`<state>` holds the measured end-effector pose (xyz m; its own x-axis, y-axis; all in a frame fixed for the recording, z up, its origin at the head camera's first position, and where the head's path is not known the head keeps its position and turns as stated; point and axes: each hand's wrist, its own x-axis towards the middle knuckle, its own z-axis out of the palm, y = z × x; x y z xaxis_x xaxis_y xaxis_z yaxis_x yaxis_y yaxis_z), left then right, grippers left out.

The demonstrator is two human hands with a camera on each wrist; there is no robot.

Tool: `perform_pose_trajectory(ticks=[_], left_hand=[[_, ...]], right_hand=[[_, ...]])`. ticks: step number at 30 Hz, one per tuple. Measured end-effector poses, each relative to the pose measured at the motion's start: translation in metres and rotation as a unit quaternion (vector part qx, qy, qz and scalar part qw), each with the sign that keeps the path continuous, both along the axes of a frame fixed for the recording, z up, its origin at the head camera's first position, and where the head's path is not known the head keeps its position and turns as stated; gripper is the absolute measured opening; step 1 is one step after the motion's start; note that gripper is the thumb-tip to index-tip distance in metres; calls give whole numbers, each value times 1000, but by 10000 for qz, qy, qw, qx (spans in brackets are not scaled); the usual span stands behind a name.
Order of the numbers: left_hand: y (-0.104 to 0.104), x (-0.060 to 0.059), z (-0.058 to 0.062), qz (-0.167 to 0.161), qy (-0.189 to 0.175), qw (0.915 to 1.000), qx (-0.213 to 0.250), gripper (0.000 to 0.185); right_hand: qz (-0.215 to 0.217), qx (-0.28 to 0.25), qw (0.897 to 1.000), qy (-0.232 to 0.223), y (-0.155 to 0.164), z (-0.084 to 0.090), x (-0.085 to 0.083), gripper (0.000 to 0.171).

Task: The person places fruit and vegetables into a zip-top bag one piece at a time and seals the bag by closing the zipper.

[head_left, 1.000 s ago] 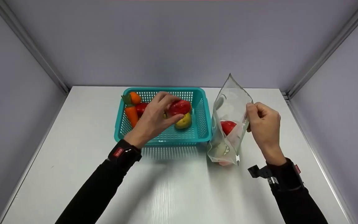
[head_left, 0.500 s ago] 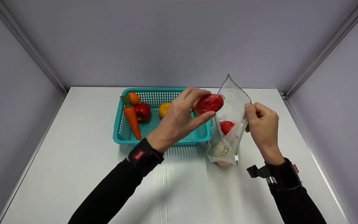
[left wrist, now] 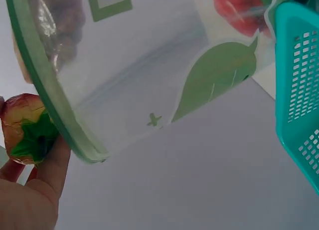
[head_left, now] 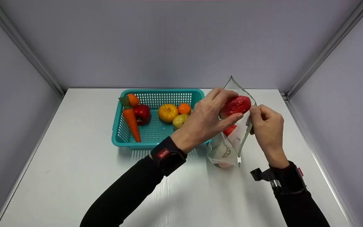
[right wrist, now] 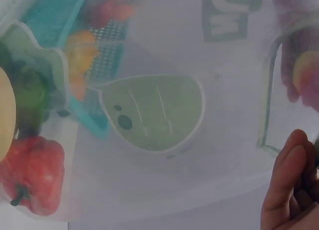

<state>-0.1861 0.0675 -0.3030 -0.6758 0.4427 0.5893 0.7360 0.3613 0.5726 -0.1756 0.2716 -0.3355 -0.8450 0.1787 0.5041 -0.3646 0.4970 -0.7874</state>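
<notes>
Toward the white table's far edge, I have the left hand pinching a glossy red rounded fruit by the translucent plastic bag the right hand pinches.

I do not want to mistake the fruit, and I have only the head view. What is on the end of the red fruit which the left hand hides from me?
Observer: The left wrist view shows a green, star-shaped leafy cap on the red fruit in the left hand.
Operator: And in the bag, does any piece show a stem?
Observer: Yes, in the right wrist view a red pepper in the bag has a dark stem.
Operator: Is the bag printed?
Observer: Yes, the left wrist view shows a green leaf print.
</notes>
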Motion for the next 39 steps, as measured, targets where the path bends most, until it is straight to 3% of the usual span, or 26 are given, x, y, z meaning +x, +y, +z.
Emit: perform_pose_trajectory(ticks=[5,11,21,26,31,35,39], left_hand=[[-2,-4,-4,314,-242,9966,-719,48],[-4,-6,-7,611,-647,9838,-1556,46],[1,-10,-18,935,-335,9683,-2293,56],[-4,-10,-21,964,-546,9667,-2308,56],[-11,-9,-23,856,-486,9746,-2014,47],[-17,-9,-26,735,-186,9856,-1514,34],[-27,-8,-30,667,353,9926,-948,23]], right_hand=[[-56,-28,10000,-8,1,-1,-1,42],[-23,-108,9999,-101,-1,0,0,44],[-21,-111,9999,-115,-3,-1,0,44],[27,-162,9997,-153,-2,-1,1,43],[35,-136,9998,-143,-2,0,2,43],[55,-134,9998,-123,-2,0,2,43],[51,-129,9999,-93,-2,0,2,43]])
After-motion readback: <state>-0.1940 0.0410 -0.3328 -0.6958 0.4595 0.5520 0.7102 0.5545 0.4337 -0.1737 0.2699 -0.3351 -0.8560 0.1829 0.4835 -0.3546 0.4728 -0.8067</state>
